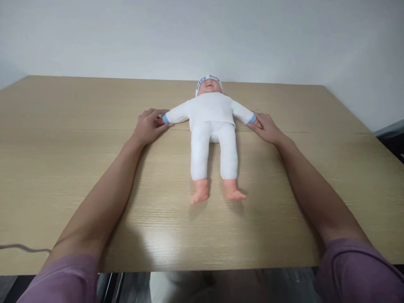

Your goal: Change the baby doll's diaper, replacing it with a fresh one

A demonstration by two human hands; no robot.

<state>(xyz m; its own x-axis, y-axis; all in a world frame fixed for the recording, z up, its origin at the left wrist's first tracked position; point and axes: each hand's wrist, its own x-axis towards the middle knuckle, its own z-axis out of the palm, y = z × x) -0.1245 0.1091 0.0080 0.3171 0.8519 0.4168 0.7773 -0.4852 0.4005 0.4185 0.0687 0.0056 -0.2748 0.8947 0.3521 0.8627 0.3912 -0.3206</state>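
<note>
A baby doll [212, 110] lies on its back on the wooden table, head toward the wall and feet toward me. It wears a white top and white trousers, with blue cuffs and a white cap [209, 78] lettered in blue. Both its arms are stretched out sideways. My left hand [150, 126] is closed round the doll's hand and cuff on the left, thumb below and fingers above. On the other side my right hand [267, 127] grips the opposite cuff and hand in the same way. The doll's bare feet [200, 191] point toward the near edge.
The wooden table [170, 231] reaches back to a pale wall [202, 38]. A thin cable [25, 248] lies at the near left, partly behind my forearm. Something dark [393, 136] stands beyond the right edge.
</note>
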